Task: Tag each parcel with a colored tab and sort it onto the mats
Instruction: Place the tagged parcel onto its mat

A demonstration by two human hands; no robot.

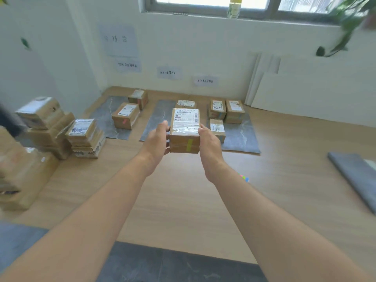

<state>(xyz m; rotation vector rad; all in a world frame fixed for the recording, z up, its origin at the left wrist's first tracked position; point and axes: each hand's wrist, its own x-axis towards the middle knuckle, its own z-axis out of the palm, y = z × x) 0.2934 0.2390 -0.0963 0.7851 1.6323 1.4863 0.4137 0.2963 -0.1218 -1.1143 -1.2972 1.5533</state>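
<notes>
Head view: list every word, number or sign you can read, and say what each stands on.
Nothing reads cleanly.
Label on the held parcel: barcode and small print, too blurred to read.
The large wall sheet: big characters, blurred.
Three small wall signs: a line of characters each, blurred.
Labels on the mat parcels: too small.
Labels on the stacked parcels: too small.
</notes>
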